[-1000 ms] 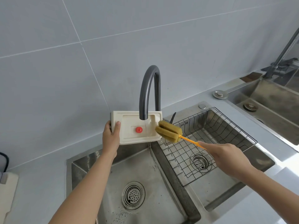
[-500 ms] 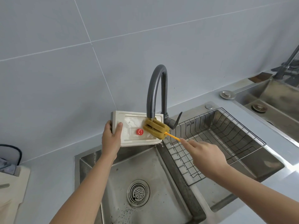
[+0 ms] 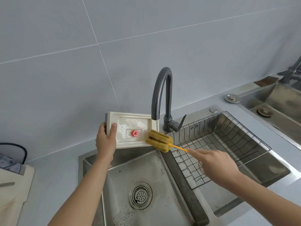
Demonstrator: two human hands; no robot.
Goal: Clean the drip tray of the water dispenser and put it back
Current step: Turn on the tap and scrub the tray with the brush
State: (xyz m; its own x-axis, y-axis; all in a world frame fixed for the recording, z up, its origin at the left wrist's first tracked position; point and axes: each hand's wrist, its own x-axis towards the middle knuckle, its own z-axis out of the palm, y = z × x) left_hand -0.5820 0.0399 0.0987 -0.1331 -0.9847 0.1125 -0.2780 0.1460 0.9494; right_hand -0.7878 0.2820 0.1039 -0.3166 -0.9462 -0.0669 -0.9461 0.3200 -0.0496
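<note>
Scrubbing is under way at the far edge of the left sink basin [image 3: 114, 170]; the left hand [image 3: 105, 141] has its grip clamped on the left end of the cream drip tray [image 3: 130, 130], holding it tilted toward the camera above the basin, just under the spout of the dark tap [image 3: 161, 93]; the right hand [image 3: 216, 165] is closed around the thin orange handle of the yellow sponge brush [image 3: 158, 141]. Half a second ago the sponge head lay against the tray just right of the red knob [image 3: 134, 133]; now it sits at the tray's right end, half off the edge, and the inside shows pale, foamy smears; I judge the wash is partly done, with rinsing and refitting yet to come. A thin stream seems to fall from the spout onto the sponge, though it is faint; the sponge hides the tray's near right corner; the water dispenser is nowhere in view; things at the left border on the surface [image 3: 53, 163] are cut off and hard to name; a wire basket [image 3: 228, 144] fills the right basin.
</note>
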